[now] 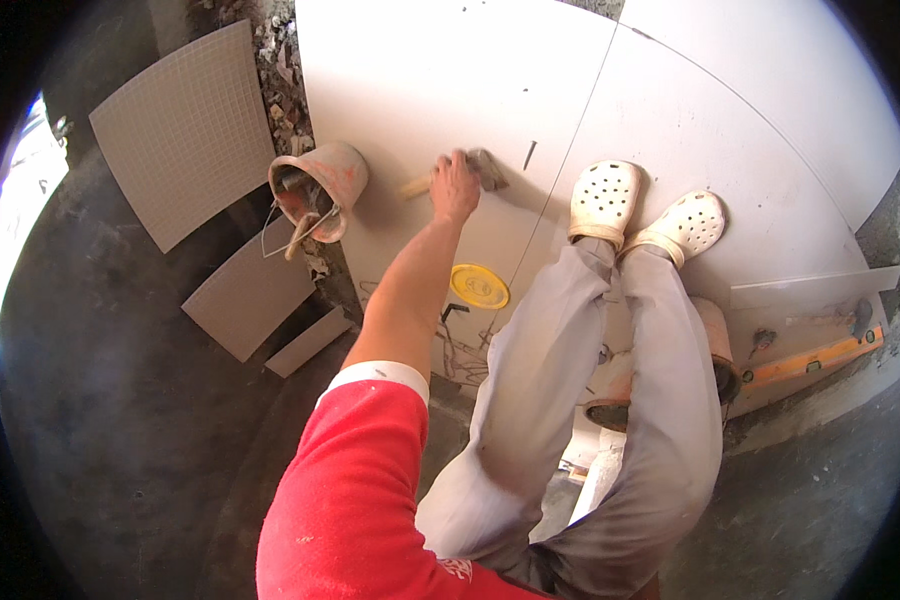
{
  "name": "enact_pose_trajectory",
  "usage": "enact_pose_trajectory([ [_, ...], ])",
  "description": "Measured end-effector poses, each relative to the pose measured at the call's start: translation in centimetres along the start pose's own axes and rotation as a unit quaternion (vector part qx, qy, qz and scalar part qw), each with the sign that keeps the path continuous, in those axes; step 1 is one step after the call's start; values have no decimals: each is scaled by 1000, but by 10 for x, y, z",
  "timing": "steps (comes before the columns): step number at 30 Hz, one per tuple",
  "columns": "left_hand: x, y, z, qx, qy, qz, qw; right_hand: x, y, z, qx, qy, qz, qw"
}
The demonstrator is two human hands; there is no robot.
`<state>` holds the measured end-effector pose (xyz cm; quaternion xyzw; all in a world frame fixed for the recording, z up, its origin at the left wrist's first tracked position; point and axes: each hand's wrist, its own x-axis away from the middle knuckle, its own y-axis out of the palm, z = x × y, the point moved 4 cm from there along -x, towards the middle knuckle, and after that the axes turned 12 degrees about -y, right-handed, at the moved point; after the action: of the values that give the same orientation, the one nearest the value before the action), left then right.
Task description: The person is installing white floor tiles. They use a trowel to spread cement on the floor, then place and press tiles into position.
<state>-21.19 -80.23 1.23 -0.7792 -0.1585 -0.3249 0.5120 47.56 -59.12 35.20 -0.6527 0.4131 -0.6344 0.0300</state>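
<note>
My left hand (454,190) reaches out over the large white tiles (420,70), its fingers closed round a wooden-handled tool (489,171). The pale handle shows to the left of the hand and a broad grey-brown head to the right. Whether it is a brush or a mallet I cannot tell. A nail-like metal piece (530,154) lies to the right of the tool. Nearer to me, a yellow round lid (480,287) lies on the tiles below my hand. My right hand is outside the picture.
A tipped bucket (342,172) with tools inside lies left of my hand. Gridded tile sheets (190,130) lie beyond it, beside rubble (285,75). My cream clogs (605,198) stand on the tiles. An orange spirit level (810,357) and a tile strip (815,291) lie at the right.
</note>
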Motion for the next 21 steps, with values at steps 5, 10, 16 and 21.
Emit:
enact_pose_trajectory([
  [5, 47, 26, -19, 29, -79, -130, 988, -6, -4, 16, 13, -29, -17, 999],
  [10, 122, -12, -29, 62, -57, -129, 988, -17, 8, 32, -5, -95, -34, 995],
  [16, 216, -98, -62, 144, -17, -248, 958, -38, 47, 13, -56, -212, 13, 976],
  [21, 256, -140, -117, 383, -161, -258, 872, -33, 63, 2, 22, -168, 75, 983],
])
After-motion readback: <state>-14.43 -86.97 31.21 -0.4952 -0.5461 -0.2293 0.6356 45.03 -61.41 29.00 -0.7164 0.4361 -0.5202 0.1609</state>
